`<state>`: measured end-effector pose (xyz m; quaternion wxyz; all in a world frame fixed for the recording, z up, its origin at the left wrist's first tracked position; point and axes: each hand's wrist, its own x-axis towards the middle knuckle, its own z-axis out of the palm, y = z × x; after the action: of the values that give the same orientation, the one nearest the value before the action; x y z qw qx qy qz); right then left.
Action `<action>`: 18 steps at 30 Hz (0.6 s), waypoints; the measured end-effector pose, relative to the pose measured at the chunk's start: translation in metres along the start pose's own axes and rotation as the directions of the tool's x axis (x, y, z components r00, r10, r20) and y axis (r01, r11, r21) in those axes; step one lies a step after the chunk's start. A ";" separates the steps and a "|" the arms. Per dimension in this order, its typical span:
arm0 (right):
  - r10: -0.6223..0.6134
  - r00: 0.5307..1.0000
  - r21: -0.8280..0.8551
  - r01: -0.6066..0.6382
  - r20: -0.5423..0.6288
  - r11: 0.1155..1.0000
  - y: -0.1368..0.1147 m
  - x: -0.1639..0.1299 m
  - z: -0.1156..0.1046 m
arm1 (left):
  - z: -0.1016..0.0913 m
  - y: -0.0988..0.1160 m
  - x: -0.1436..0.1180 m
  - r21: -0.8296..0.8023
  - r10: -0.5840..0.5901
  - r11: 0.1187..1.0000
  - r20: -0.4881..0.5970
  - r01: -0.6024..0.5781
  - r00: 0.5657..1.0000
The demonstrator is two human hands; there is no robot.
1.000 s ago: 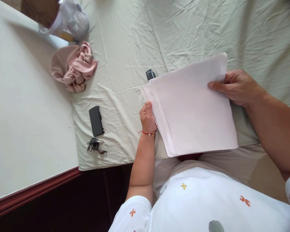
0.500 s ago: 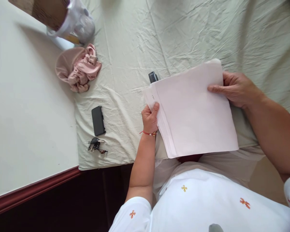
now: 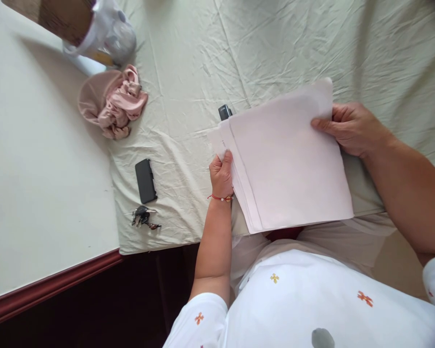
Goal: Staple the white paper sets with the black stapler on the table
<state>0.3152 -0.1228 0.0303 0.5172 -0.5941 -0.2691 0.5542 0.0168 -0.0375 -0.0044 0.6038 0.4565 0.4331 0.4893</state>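
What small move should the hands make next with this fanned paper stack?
Probably square it up: the sheets in the paper stack are staggered at the edge the left hand grips, while the right hand pinches the opposite edge. Tapping that staggered edge on the bedsheet would likely align them.

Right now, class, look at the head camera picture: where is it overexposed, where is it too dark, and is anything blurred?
Head view: the stack of paper is washed out, so the print at its left edge is unreadable; the strip below the bed sheet is nearly black; the plastic bag at the top left is soft and slightly smeared; the left hand and right hand are sharp.
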 end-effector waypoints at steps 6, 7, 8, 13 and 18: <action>-0.046 0.999 -0.015 0.046 -0.025 0.999 0.002 0.001 0.002 | -0.002 -0.003 0.003 0.041 0.066 0.997 0.041 -0.068 0.997; -0.055 0.998 -0.021 0.054 -0.025 0.998 0.002 0.001 0.002 | -0.003 -0.004 0.003 0.055 0.066 0.996 0.038 -0.068 0.997; -0.064 0.998 -0.029 0.063 -0.029 0.998 0.002 0.001 0.003 | -0.004 -0.005 0.004 0.070 0.069 0.995 0.037 -0.071 0.997; -0.097 0.994 -0.049 0.095 -0.055 0.994 0.003 0.003 0.003 | -0.006 -0.006 0.004 0.117 0.091 0.988 0.057 -0.098 0.994; -0.094 0.995 -0.025 0.093 -0.040 0.995 0.004 0.002 0.002 | -0.002 0.000 0.001 0.042 0.034 0.998 0.038 -0.036 0.999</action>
<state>0.3129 -0.1213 0.0262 0.5412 -0.5981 -0.2923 0.5138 0.0154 -0.0367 -0.0051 0.5933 0.4860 0.4242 0.4816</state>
